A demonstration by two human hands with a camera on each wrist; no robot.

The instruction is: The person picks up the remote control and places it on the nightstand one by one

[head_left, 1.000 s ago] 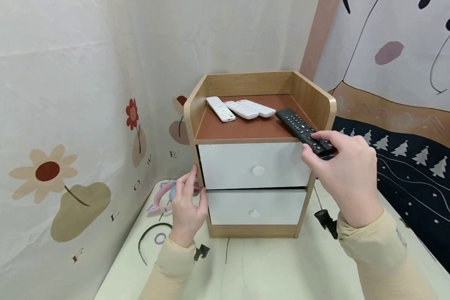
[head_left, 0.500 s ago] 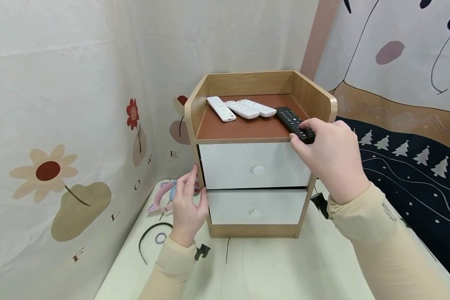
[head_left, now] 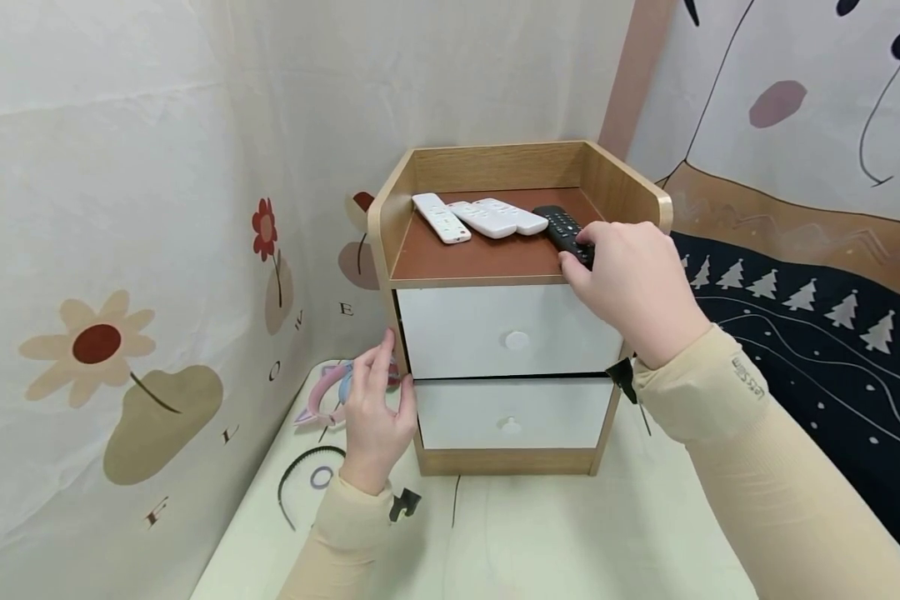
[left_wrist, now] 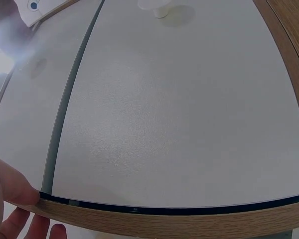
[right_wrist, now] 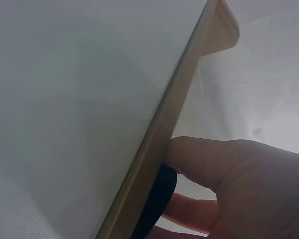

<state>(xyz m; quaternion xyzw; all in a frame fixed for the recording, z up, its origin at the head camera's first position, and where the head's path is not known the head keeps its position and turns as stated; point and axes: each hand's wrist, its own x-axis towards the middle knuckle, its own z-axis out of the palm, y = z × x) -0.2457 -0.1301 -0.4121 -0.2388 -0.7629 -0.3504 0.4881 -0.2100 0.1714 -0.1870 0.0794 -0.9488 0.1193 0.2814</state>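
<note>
A black remote control (head_left: 564, 230) lies over the brown top shelf of a small wooden cabinet (head_left: 507, 462), just right of the white remotes. My right hand (head_left: 633, 283) pinches its near end between thumb and fingers; in the right wrist view the dark end of the remote (right_wrist: 159, 196) shows beyond the shelf edge. Three white remote controls, the left one (head_left: 441, 218), the middle one (head_left: 483, 220) and the right one (head_left: 516, 217), lie side by side on the shelf. My left hand (head_left: 375, 421) grips the cabinet's left side edge, thumb on the front, fingers behind in the left wrist view.
Two white drawers, an upper (head_left: 457, 333) and a lower (head_left: 457, 417), fill the cabinet front, each with a round knob. Left of it on the pale table (head_left: 525, 542) lie a pink headband (head_left: 321, 393), a black hairband (head_left: 292, 467) and a small purple ring (head_left: 320, 477). Printed curtains surround the table.
My right hand has carried the black remote inward and to the left, from over the cabinet's front right corner to beside the white remotes. My left hand has stayed on the cabinet side.
</note>
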